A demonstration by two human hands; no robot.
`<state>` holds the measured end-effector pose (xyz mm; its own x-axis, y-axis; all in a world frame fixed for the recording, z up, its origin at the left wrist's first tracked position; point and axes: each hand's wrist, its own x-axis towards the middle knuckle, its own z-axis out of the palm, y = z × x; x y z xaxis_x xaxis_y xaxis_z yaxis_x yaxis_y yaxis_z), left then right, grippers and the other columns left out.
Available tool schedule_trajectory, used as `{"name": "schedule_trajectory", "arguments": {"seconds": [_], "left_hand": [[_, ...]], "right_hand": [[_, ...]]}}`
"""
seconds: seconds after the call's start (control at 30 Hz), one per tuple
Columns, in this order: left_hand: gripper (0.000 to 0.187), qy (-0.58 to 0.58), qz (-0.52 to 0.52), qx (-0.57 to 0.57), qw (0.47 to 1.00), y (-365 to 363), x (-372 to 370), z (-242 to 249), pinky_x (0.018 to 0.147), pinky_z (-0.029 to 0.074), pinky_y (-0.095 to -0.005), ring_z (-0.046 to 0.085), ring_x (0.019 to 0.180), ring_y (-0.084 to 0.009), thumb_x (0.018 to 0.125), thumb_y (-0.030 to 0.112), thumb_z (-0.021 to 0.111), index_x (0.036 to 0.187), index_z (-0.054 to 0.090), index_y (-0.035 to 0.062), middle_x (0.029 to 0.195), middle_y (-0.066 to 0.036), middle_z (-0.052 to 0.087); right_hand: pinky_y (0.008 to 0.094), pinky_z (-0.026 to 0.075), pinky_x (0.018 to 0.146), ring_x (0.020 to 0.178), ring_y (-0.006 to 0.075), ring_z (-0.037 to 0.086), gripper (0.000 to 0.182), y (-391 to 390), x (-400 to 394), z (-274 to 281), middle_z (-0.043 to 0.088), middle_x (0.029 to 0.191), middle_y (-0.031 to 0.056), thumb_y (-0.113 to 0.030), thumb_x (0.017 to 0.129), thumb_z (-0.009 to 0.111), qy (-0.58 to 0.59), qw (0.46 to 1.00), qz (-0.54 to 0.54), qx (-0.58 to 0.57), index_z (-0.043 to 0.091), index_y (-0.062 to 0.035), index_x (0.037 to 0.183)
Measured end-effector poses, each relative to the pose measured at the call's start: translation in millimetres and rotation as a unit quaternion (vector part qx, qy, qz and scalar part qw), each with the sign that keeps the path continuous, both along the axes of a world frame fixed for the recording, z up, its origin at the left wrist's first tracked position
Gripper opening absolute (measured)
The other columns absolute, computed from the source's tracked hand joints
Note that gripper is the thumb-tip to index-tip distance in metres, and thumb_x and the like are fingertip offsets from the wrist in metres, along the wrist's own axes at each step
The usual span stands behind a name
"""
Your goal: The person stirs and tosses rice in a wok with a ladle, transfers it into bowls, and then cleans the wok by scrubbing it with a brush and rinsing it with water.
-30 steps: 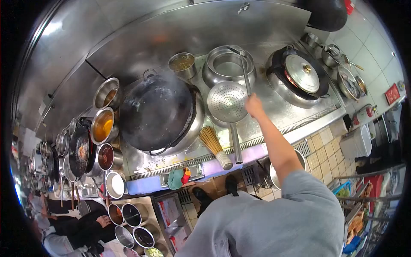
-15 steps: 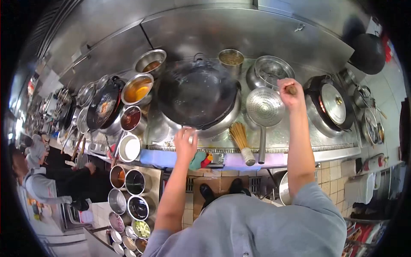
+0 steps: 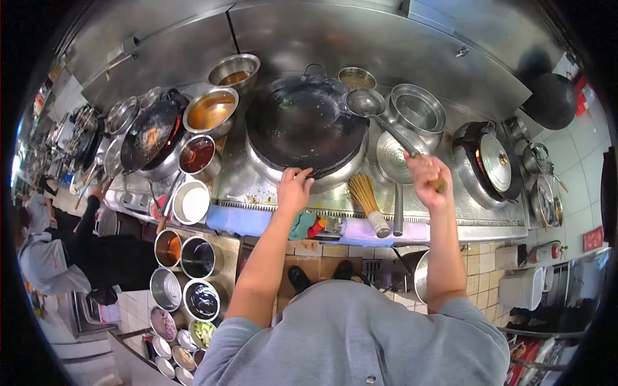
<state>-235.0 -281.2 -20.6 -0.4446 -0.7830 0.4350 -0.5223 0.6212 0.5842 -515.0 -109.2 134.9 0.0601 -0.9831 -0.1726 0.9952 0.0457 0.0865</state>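
My right hand (image 3: 431,180) is wrapped round the wooden-ended handle of a ladle (image 3: 365,101). The ladle's bowl hangs at the wok's right rim, partly in front of the skimmer and a steel pot. A large dark wok (image 3: 302,128) sits on the burner, its inside wet and shiny. At its near rim rests my left hand (image 3: 295,191), fingers stretched out and apart, fingertips right at the edge. Between my hands lie a bamboo brush (image 3: 367,199) and a perforated skimmer (image 3: 394,154), its handle toward me.
Bowls of orange liquid (image 3: 211,110) and red sauce (image 3: 196,156) stand left of the wok. Several ingredient pots (image 3: 201,300) fill the lower left. On the right is a lidded wok (image 3: 497,161). Cloths (image 3: 238,220) lie along the counter edge. A person (image 3: 51,264) works at far left.
The ladle, hidden behind my right hand earlier, now shows with its bowl over the wok's right rim. My right hand has come down toward me. My left hand stays at the near rim.
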Motion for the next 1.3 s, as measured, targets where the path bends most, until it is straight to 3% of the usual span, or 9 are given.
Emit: {"name": "schedule_trajectory", "arguments": {"seconds": [0.3, 0.5, 0.57, 0.77, 0.87, 1.03, 1.17, 1.23, 1.3], "left_hand": [[0.019, 0.109, 0.122, 0.256, 0.953, 170.4, 163.2, -76.6, 0.078, 0.048, -0.0373, 0.058, 0.085, -0.0289, 0.085, 0.011, 0.060, 0.103, 0.063, 0.0041, 0.098, -0.014, 0.058], [0.021, -0.244, 0.134, 0.487, 0.827, 285.0, 311.7, -261.8, 0.071, 0.052, -0.0433, 0.064, 0.082, -0.0315, 0.074, 0.026, 0.064, 0.089, 0.065, 0.0108, 0.083, -0.013, 0.066], [0.020, -0.415, 0.023, 0.445, 0.793, 306.9, 337.6, -273.1, 0.070, 0.051, -0.0464, 0.064, 0.081, -0.0329, 0.068, 0.022, 0.065, 0.084, 0.064, 0.0113, 0.086, -0.013, 0.066], [0.018, -0.062, 0.206, 0.580, 0.785, 295.2, 328.7, -243.4, 0.048, 0.044, -0.0353, 0.061, 0.066, -0.0190, 0.085, 0.028, 0.058, 0.090, 0.060, 0.0108, 0.076, -0.005, 0.061], [0.021, 0.102, 0.300, 0.634, 0.705, 282.1, 304.8, -232.9, 0.041, 0.039, -0.0292, 0.058, 0.061, -0.0130, 0.091, 0.031, 0.055, 0.094, 0.058, 0.0107, 0.073, -0.002, 0.058], [0.023, 0.244, 0.273, 0.596, 0.715, 253.6, 287.7, -244.5, 0.041, 0.037, -0.0262, 0.056, 0.059, -0.0108, 0.093, 0.030, 0.055, 0.098, 0.055, 0.0078, 0.076, -0.001, 0.058], [0.023, 0.276, 0.327, 0.575, 0.697, 266.9, 278.1, -213.1, 0.042, 0.037, -0.0249, 0.056, 0.059, -0.0105, 0.093, 0.029, 0.056, 0.101, 0.056, 0.0074, 0.077, -0.002, 0.060], [0.026, 0.241, 0.364, 0.606, 0.665, 289.1, 291.5, -229.7, 0.044, 0.039, -0.0256, 0.057, 0.059, -0.0119, 0.092, 0.028, 0.058, 0.107, 0.056, 0.0065, 0.078, -0.003, 0.060], [0.027, 0.207, 0.381, 0.621, 0.653, 307.8, 294.1, -227.0, 0.045, 0.041, -0.0258, 0.057, 0.060, -0.0126, 0.091, 0.026, 0.058, 0.109, 0.056, 0.0061, 0.079, -0.003, 0.061]], "right_hand": [[0.0183, 0.043, 0.042, 0.052, 0.0031, 0.048, 0.031, 48.3, 45.2, -12.8, 0.044, 0.070, -0.0015, -0.010, 0.094, 0.045, 0.204, 0.964, 0.148, 0.086, 0.046, 0.0026, 0.121], [0.0193, 0.039, 0.039, 0.048, 0.0045, 0.043, 0.029, -32.1, 63.1, -104.8, 0.047, 0.068, -0.0016, -0.010, 0.092, 0.049, -0.125, 0.984, 0.105, 0.067, 0.050, -0.0003, 0.119], [0.0178, 0.037, 0.039, 0.046, 0.0042, 0.041, 0.023, -43.3, 108.8, -139.6, 0.045, 0.065, -0.0031, -0.014, 0.092, 0.051, 0.051, 0.993, 0.104, 0.012, 0.054, -0.0040, 0.113], [0.0227, 0.037, 0.041, 0.045, 0.0058, 0.041, 0.013, -58.4, 163.3, -109.8, 0.043, 0.060, -0.0047, -0.023, 0.094, 0.050, 0.014, 0.975, 0.214, 0.055, 0.054, -0.0098, 0.095], [0.0245, 0.037, 0.036, 0.039, 0.0075, 0.040, 0.025, -129.4, 126.9, -101.3, 0.041, 0.050, -0.0051, -0.021, 0.093, 0.048, 0.144, 0.952, 0.234, 0.137, 0.044, -0.0131, 0.070], [0.0241, 0.036, 0.038, 0.044, 0.0060, 0.041, 0.013, -139.9, 24.6, -78.9, 0.045, 0.060, -0.0023, -0.013, 0.091, 0.054, 0.420, 0.895, 0.121, 0.085, 0.046, -0.0107, 0.081], [0.0317, 0.044, 0.043, 0.052, 0.0169, 0.054, 0.013, -109.6, -68.1, -102.7, 0.054, 0.068, 0.0045, -0.015, 0.087, 0.057, 0.734, 0.631, -0.057, 0.245, 0.049, -0.0071, 0.093], [0.0437, 0.051, 0.059, 0.068, 0.0367, 0.062, 0.025, -116.3, -139.1, -163.7, 0.062, 0.083, 0.0182, -0.015, 0.084, 0.056, 0.929, 0.198, -0.175, 0.257, 0.048, -0.0008, 0.102], [0.0415, 0.050, 0.057, 0.066, 0.0335, 0.061, 0.020, -117.1, -160.0, -159.1, 0.060, 0.080, 0.0166, -0.013, 0.082, 0.055, 0.895, 0.332, -0.174, 0.243, 0.048, -0.0016, 0.096]]}}
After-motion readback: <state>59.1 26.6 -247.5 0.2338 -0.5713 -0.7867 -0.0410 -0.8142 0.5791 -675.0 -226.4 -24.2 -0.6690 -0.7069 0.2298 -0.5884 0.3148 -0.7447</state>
